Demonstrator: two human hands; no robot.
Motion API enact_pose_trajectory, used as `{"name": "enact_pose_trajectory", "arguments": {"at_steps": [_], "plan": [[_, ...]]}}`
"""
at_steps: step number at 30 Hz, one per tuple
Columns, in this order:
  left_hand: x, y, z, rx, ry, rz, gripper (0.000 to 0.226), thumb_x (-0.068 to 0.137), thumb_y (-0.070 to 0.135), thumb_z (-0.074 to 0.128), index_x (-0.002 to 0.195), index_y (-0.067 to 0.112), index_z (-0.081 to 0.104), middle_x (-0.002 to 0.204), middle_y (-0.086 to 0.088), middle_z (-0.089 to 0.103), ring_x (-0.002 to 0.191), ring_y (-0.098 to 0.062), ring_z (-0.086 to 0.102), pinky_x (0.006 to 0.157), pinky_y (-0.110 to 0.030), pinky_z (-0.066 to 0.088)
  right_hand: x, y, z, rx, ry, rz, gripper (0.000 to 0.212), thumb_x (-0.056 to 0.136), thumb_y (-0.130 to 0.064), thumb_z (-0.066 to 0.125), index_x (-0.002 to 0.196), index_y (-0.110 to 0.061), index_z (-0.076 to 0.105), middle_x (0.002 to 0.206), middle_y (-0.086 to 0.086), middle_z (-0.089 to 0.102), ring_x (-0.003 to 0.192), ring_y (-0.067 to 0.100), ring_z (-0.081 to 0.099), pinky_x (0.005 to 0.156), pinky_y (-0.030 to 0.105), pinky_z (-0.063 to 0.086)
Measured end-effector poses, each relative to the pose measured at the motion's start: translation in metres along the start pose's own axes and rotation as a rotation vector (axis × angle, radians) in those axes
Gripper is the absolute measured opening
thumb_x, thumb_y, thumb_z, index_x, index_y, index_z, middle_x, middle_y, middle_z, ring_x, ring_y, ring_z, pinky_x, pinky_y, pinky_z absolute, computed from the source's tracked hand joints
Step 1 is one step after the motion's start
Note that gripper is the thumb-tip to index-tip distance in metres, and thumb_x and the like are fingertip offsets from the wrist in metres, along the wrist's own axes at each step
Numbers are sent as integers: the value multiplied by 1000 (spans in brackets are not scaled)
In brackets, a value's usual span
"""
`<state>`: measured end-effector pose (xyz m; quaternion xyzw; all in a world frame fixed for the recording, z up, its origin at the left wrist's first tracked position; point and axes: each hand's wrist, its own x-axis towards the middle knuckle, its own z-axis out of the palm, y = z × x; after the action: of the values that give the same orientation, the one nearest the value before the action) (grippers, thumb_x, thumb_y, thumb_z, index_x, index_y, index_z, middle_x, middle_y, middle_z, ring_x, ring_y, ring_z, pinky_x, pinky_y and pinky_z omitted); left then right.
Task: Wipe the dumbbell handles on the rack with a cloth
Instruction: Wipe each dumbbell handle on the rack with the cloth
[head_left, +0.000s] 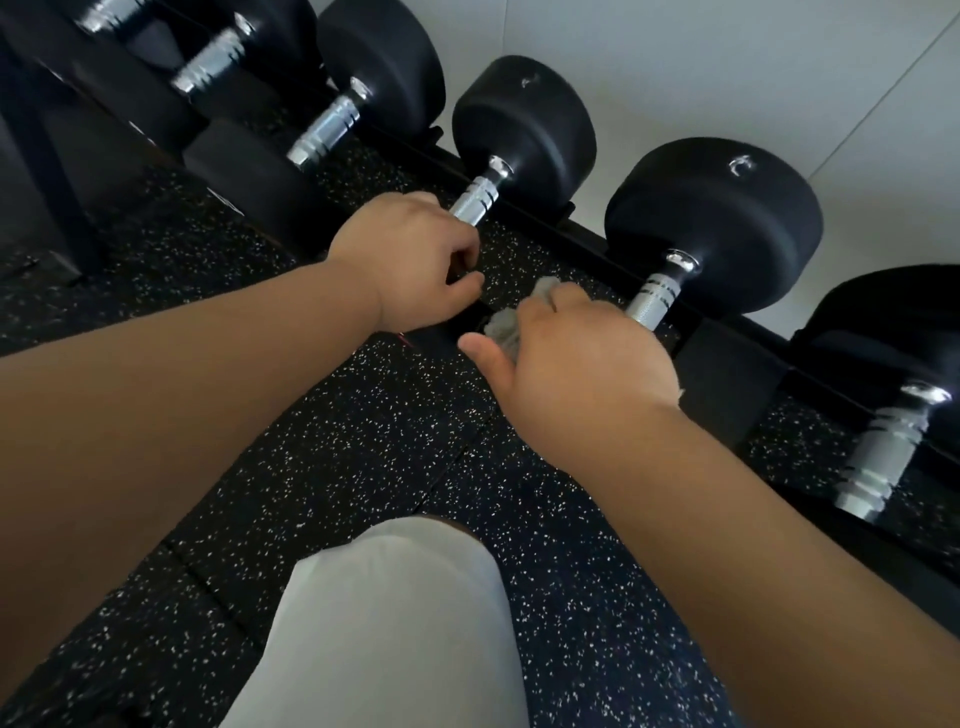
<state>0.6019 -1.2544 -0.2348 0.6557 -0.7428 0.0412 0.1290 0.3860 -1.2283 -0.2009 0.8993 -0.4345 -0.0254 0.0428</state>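
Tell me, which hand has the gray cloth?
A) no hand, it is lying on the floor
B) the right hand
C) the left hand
B: the gray cloth is bunched up under the fingers of the right hand, while the left hand curls over a dumbbell handle and shows no cloth.

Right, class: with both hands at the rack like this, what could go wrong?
1. The left hand grips one dumbbell handle; if that dumbbell rolls, fingers could be pinched against the rack.
2. The cloth is bunched under the right hand, so it may miss part of the second handle.
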Motion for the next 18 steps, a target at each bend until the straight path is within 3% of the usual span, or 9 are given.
{"name": "enact_pose_trajectory", "arguments": {"at_steps": [2, 4, 7, 9, 12, 16, 18], "plan": [[-1, -1, 0, -3, 15, 3, 50, 85, 62, 41, 95, 26, 75, 77, 10, 59, 91, -22, 59, 81, -38, 48, -4, 5, -2, -4, 15, -76, 76, 100, -72, 13, 130, -18, 56, 137, 9, 50, 112, 31, 59, 72, 40, 49], [-2, -3, 1, -4, 13, 5, 50, 85, 62, 40, 94, 26, 74, 76, 11, 55, 90, -22, 58, 81, -38, 48, -20, 24, -5, 181, 7, -161, 63, 102, -58, 14, 133, -24, 57, 139, 3, 48, 116, 25, 57, 84, 38, 51], [-2, -3, 2, -3, 2, 0, 49, 86, 61, 39, 94, 27, 73, 78, 10, 57, 89, -21, 58, 78, -36, 45, -37, 58, -15, 531, -202, -155, 54, 103, -48, 26, 155, -43, 37, 162, -17, 25, 135, 4, 40, 104, 22, 37], [0, -1, 0, -5, -5, -7, 51, 85, 63, 37, 96, 29, 73, 79, 9, 59, 89, -21, 58, 76, -36, 45, -33, 59, -16, 475, -243, -159, 56, 101, -49, 36, 157, -46, 32, 163, -18, 24, 133, 5, 43, 105, 25, 40], [-1, -1, -1, 2, 5, -8, 51, 85, 62, 38, 97, 28, 74, 81, 7, 62, 91, -22, 60, 78, -37, 48, -5, 37, -13, 308, -154, -218, 55, 102, -50, 44, 154, -34, 41, 155, -4, 41, 126, 18, 54, 104, 36, 47], [-3, 0, -1, -15, 4, -25, 51, 85, 61, 38, 96, 28, 74, 83, 2, 66, 90, -23, 60, 78, -37, 47, 50, 9, -10, 122, -355, -220, 46, 101, -49, 50, 136, -20, 56, 120, 2, 61, 112, 25, 60, 87, 35, 49], [-2, -1, -2, -4, -8, -38, 49, 87, 60, 38, 98, 29, 74, 85, 1, 65, 91, -24, 60, 79, -36, 44, 60, 0, -7, 23, -411, -227, 43, 100, -49, 49, 131, -20, 59, 117, 2, 64, 105, 26, 61, 85, 36, 51]]}}
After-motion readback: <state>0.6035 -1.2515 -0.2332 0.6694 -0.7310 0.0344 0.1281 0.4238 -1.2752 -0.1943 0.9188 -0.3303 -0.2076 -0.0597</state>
